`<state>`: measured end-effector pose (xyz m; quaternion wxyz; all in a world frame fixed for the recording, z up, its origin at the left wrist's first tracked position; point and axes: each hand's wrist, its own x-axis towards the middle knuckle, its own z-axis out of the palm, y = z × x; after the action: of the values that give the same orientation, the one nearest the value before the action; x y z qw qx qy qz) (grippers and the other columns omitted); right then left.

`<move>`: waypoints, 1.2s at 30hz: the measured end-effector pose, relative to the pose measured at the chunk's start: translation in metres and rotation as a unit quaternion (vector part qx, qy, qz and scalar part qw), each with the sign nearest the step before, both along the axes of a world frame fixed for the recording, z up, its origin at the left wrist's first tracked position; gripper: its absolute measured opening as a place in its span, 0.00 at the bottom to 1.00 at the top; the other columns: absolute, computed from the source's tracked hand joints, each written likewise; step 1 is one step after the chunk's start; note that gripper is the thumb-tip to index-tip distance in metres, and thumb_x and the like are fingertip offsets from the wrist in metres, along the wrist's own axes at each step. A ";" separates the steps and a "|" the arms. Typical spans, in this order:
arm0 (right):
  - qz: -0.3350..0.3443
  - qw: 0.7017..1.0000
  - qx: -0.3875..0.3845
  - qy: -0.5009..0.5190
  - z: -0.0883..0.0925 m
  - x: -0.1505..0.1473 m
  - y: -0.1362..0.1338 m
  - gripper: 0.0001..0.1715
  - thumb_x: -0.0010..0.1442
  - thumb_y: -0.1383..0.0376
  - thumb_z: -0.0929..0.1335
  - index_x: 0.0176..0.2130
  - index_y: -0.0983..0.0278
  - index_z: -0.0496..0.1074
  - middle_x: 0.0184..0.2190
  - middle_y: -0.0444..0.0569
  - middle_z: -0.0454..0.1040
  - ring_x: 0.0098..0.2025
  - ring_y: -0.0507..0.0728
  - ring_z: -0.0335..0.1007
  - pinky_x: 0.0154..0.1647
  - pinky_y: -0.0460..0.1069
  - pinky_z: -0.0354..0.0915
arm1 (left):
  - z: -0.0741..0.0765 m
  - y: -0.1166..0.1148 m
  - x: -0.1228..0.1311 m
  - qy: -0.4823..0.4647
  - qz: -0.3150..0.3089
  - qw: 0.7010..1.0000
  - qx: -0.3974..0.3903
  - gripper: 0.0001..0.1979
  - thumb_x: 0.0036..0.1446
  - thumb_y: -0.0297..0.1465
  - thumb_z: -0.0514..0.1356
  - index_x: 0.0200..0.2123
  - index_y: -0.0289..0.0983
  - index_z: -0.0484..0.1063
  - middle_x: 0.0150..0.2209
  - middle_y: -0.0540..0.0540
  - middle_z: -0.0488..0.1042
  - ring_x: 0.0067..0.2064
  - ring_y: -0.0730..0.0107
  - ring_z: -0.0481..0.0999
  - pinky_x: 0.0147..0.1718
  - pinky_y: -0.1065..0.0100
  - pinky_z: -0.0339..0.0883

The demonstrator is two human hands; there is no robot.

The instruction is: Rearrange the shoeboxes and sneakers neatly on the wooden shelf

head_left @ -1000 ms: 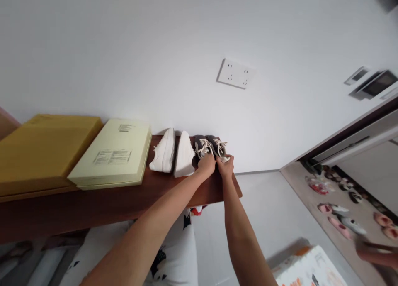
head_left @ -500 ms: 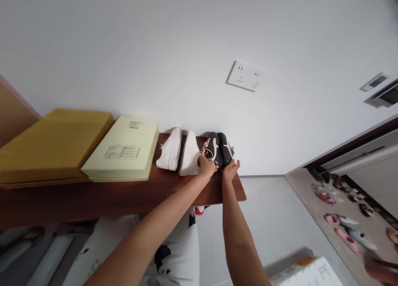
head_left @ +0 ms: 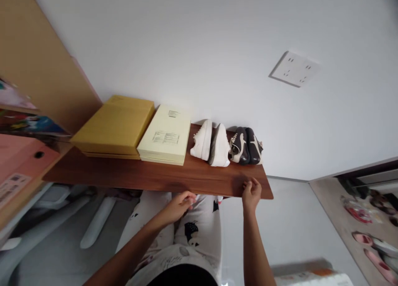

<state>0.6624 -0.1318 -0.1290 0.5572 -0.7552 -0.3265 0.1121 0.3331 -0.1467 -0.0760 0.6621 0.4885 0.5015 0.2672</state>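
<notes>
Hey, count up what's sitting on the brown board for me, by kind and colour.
Dark shoes: 2
White shoes: 2
Mustard-yellow box: 1
Pale yellow box: 1
Total on the brown board: 6

Dim, diffuse light greys the smooth white wall [head_left: 217, 49], while the pink rounded slippers [head_left: 384, 271] at far right blur.

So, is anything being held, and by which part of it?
Nothing appears held: the left hand is loosely curled near the board; the right hand is over it, apart from the dark shoes.
</notes>
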 end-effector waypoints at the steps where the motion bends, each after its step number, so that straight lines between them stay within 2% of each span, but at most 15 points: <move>1: 0.009 0.999 -0.013 -0.032 -0.002 -0.011 -0.013 0.29 0.63 0.48 0.64 0.53 0.65 0.72 0.47 0.59 0.76 0.44 0.62 0.78 0.49 0.59 0.75 | 0.001 -0.001 -0.020 0.007 0.019 1.000 -0.002 0.21 0.54 0.51 0.64 0.39 0.40 0.77 0.41 0.41 0.82 0.37 0.60 0.80 0.34 0.64 0.70; 5: 0.048 0.991 -0.018 -0.123 0.006 -0.074 -0.042 0.20 0.66 0.52 0.62 0.44 0.62 0.74 0.43 0.59 0.78 0.46 0.64 0.76 0.52 0.61 0.72 | 0.006 0.008 -0.091 0.018 0.143 0.989 0.028 0.25 0.50 0.53 0.65 0.41 0.39 0.77 0.42 0.39 0.82 0.40 0.55 0.82 0.37 0.59 0.74; 7: 0.098 0.981 0.011 -0.167 0.022 -0.118 -0.037 0.18 0.68 0.55 0.60 0.43 0.61 0.74 0.45 0.59 0.77 0.49 0.64 0.75 0.52 0.61 0.71 | 0.008 0.022 -0.125 0.048 0.248 0.964 0.086 0.25 0.50 0.51 0.66 0.44 0.39 0.76 0.46 0.38 0.81 0.45 0.53 0.81 0.42 0.56 0.76; 8: 0.136 0.970 0.027 -0.198 0.033 -0.142 -0.029 0.16 0.68 0.57 0.61 0.44 0.61 0.74 0.47 0.59 0.77 0.52 0.64 0.74 0.55 0.63 0.70 | 0.009 0.031 -0.142 0.074 0.311 0.939 0.125 0.25 0.51 0.49 0.67 0.45 0.39 0.75 0.48 0.38 0.80 0.48 0.53 0.81 0.46 0.54 0.76; 11: 0.251 0.927 0.068 -0.272 0.070 -0.222 0.009 0.15 0.68 0.61 0.63 0.48 0.60 0.75 0.55 0.59 0.73 0.60 0.65 0.68 0.62 0.65 0.65 | 0.017 0.061 -0.188 0.140 0.487 0.834 0.219 0.22 0.55 0.42 0.65 0.50 0.38 0.71 0.54 0.38 0.75 0.53 0.58 0.77 0.57 0.53 0.71; 13: 0.326 0.887 0.060 -0.320 0.095 -0.274 0.043 0.15 0.68 0.63 0.64 0.51 0.59 0.76 0.61 0.58 0.70 0.66 0.66 0.62 0.66 0.67 0.59 | 0.026 0.075 -0.211 0.135 0.549 0.789 0.241 0.22 0.57 0.38 0.64 0.53 0.37 0.69 0.54 0.39 0.74 0.52 0.61 0.76 0.58 0.54 0.70; 15: 0.386 0.847 0.026 -0.364 0.113 -0.318 0.078 0.17 0.67 0.63 0.67 0.54 0.58 0.76 0.67 0.56 0.64 0.71 0.70 0.52 0.69 0.71 0.52 | 0.032 0.079 -0.223 0.114 0.564 0.781 0.244 0.22 0.57 0.37 0.63 0.54 0.37 0.68 0.54 0.39 0.73 0.52 0.62 0.76 0.57 0.55 0.71; 17: 0.429 0.815 -0.019 -0.390 0.122 -0.347 0.110 0.23 0.64 0.59 0.70 0.58 0.57 0.74 0.71 0.56 0.59 0.74 0.75 0.43 0.70 0.76 0.44 | 0.034 0.072 -0.229 0.101 0.551 0.795 0.231 0.22 0.58 0.38 0.64 0.54 0.39 0.68 0.55 0.39 0.72 0.53 0.62 0.76 0.56 0.56 0.71; 19: 0.457 0.793 -0.069 -0.398 0.122 -0.361 0.132 0.29 0.63 0.54 0.73 0.60 0.58 0.73 0.72 0.58 0.57 0.74 0.80 0.41 0.68 0.81 0.41 | 0.028 0.058 -0.231 0.097 0.531 0.817 0.205 0.22 0.58 0.40 0.63 0.54 0.40 0.68 0.55 0.40 0.72 0.54 0.61 0.75 0.55 0.57 0.72; 21: 0.458 0.790 -0.087 -0.397 0.115 -0.363 0.141 0.31 0.62 0.50 0.74 0.60 0.57 0.73 0.73 0.58 0.56 0.74 0.82 0.41 0.67 0.83 0.39 | 0.017 0.044 -0.236 0.096 0.521 0.829 0.177 0.21 0.59 0.41 0.62 0.54 0.41 0.69 0.56 0.41 0.72 0.55 0.61 0.75 0.53 0.58 0.73; 26: 0.440 0.796 -0.086 -0.407 0.103 -0.352 0.131 0.34 0.64 0.43 0.70 0.63 0.56 0.71 0.74 0.55 0.53 0.76 0.81 0.36 0.68 0.82 0.35 | -0.004 0.027 -0.248 0.084 0.524 0.837 0.133 0.19 0.59 0.41 0.62 0.52 0.42 0.70 0.54 0.42 0.73 0.54 0.62 0.75 0.49 0.61 0.75; 30: 0.454 0.768 -0.149 -0.427 0.115 -0.351 0.136 0.37 0.67 0.41 0.64 0.67 0.56 0.66 0.77 0.56 0.48 0.76 0.82 0.34 0.68 0.83 0.36 | 0.002 0.029 -0.243 0.015 0.531 0.839 0.117 0.20 0.56 0.39 0.64 0.51 0.42 0.71 0.54 0.44 0.73 0.55 0.64 0.75 0.53 0.61 0.72; 32: 0.458 0.767 -0.157 -0.421 0.122 -0.350 0.138 0.38 0.68 0.41 0.63 0.68 0.56 0.65 0.77 0.56 0.48 0.76 0.81 0.35 0.69 0.82 0.36 | 0.008 0.029 -0.238 -0.008 0.529 0.840 0.119 0.20 0.55 0.38 0.65 0.51 0.42 0.72 0.54 0.44 0.73 0.55 0.64 0.74 0.53 0.61 0.71; 34: 0.457 0.787 -0.122 -0.397 0.126 -0.348 0.133 0.39 0.67 0.41 0.64 0.68 0.58 0.65 0.76 0.58 0.50 0.77 0.79 0.37 0.71 0.79 0.38 | 0.013 0.029 -0.238 -0.017 0.525 0.841 0.126 0.20 0.55 0.38 0.65 0.51 0.43 0.72 0.54 0.44 0.72 0.55 0.63 0.74 0.53 0.60 0.71; 36: 0.454 0.820 -0.042 -0.346 0.123 -0.350 0.118 0.38 0.68 0.43 0.65 0.67 0.61 0.65 0.74 0.59 0.54 0.76 0.75 0.42 0.73 0.75 0.42 | 0.017 0.029 -0.244 -0.019 0.527 0.839 0.133 0.21 0.55 0.38 0.66 0.52 0.43 0.71 0.54 0.44 0.72 0.56 0.63 0.73 0.53 0.59 0.72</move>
<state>0.3128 -0.0138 -0.0056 0.2612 -0.5335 -0.7986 0.0970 0.0888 -0.1174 -0.0589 0.3591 0.2281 0.6306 0.6492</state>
